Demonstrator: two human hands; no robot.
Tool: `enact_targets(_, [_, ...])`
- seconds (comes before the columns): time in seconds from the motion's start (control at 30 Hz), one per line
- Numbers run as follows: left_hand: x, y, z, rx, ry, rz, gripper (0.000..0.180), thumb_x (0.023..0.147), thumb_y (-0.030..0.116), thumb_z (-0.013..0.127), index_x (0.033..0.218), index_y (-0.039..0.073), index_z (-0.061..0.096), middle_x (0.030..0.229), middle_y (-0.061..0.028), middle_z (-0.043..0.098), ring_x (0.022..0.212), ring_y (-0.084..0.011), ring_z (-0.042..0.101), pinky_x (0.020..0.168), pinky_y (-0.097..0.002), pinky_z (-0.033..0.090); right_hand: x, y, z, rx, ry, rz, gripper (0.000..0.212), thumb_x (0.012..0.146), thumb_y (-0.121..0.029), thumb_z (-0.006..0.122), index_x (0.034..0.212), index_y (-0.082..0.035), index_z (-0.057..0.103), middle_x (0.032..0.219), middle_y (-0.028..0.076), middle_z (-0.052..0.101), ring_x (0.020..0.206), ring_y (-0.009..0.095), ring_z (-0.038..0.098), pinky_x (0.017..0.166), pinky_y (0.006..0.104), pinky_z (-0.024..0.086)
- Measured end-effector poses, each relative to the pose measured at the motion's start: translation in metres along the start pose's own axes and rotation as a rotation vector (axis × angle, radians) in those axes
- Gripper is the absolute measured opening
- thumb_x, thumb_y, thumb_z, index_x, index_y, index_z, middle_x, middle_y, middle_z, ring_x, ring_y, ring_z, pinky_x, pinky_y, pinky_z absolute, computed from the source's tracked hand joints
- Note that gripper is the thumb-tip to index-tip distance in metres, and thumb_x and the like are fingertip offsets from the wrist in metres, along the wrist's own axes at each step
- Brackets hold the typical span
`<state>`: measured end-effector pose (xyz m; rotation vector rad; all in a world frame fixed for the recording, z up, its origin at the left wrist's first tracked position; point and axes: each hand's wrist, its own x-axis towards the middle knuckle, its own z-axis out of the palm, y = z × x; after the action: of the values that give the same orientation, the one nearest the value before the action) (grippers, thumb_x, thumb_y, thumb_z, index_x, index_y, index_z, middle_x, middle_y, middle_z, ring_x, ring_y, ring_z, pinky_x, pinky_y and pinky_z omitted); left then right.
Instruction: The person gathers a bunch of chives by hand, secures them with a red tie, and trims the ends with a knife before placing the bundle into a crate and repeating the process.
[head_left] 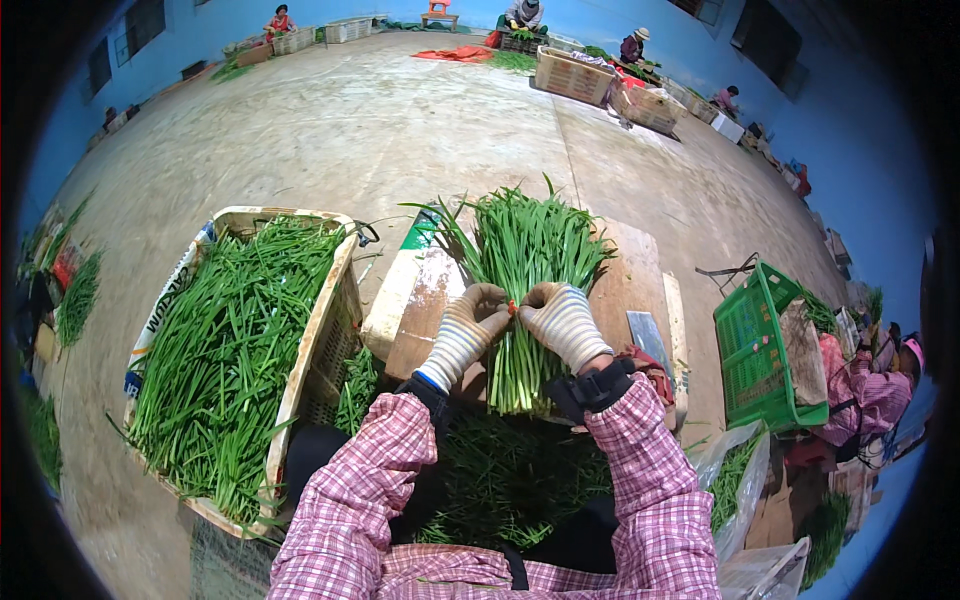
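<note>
A thick bundle of green chives lies across a wooden board in front of me, leafy tips pointing away and pale stems toward me. Around its stems is a thin red tie. My left hand, in a striped knit glove, is closed with thumb and finger pinching the tie from the left. Gloved the same way, my right hand pinches it from the right. Both hands touch the bundle; the tie's ends are mostly hidden by the fingertips.
A pale crate heaped with loose chives stands at my left. Beside the bundle, a flat grey metal blade rests on the board near a dark red cloth. To the right are a green crate and a co-worker in pink.
</note>
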<state>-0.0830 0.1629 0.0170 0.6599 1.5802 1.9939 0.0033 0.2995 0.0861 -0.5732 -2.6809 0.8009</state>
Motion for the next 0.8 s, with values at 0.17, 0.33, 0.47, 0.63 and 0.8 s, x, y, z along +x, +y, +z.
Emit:
enact_targets(0.17, [-0.001,0.007,-0.003,0.055,-0.051,0.016,0.013,0.088,0.006,0.071,0.099,0.002,0.065,0.092,-0.0028,0.068,0.083,-0.0099,0.062,0.075,-0.0261,0.052,0.000,0.000,-0.001,0.021,-0.037,-0.007,0.026,0.077,-0.022,0.068,0.086,0.002,0.070,0.076,0.020,0.069,0.069,0.029,0.068,0.067,0.0380,0.053])
enact_targets(0.33, [0.002,0.013,-0.001,0.023,-0.082,-0.033,0.010,0.090,0.008,0.069,0.097,0.002,0.064,0.086,-0.0022,0.066,0.078,-0.0095,0.059,0.071,-0.0261,0.050,0.000,0.006,-0.005,0.023,-0.085,-0.012,0.025,0.080,-0.022,0.070,0.092,-0.001,0.072,0.083,0.021,0.070,0.080,0.034,0.069,0.074,0.0403,0.054])
enact_targets(0.47, [0.004,0.020,-0.005,0.192,-0.148,-0.003,0.010,0.096,0.013,0.062,0.095,0.003,0.059,0.080,-0.0029,0.061,0.074,-0.0108,0.056,0.068,-0.0276,0.048,-0.001,0.004,-0.004,0.038,-0.067,-0.108,0.025,0.081,-0.019,0.073,0.096,0.000,0.069,0.083,0.016,0.071,0.075,0.025,0.068,0.071,0.0359,0.053])
enact_targets(0.63, [0.012,0.021,-0.003,0.508,-0.192,0.215,0.011,0.097,0.012,0.059,0.099,0.004,0.053,0.079,-0.0042,0.055,0.076,-0.0131,0.050,0.068,-0.0301,0.045,-0.003,0.005,-0.004,0.177,-0.130,-0.034,0.027,0.080,-0.024,0.075,0.096,-0.003,0.071,0.089,0.019,0.071,0.085,0.031,0.069,0.076,0.0367,0.053])
enact_targets(0.8, [0.008,0.022,0.002,0.265,-0.205,0.143,0.035,0.087,0.026,0.073,0.098,0.002,0.051,0.083,-0.0106,0.060,0.079,-0.0262,0.055,0.076,-0.0354,0.048,-0.007,0.025,0.002,0.571,-0.058,0.059,0.019,0.081,-0.014,0.074,0.092,0.000,0.071,0.083,0.009,0.072,0.077,0.015,0.065,0.072,0.0305,0.052])
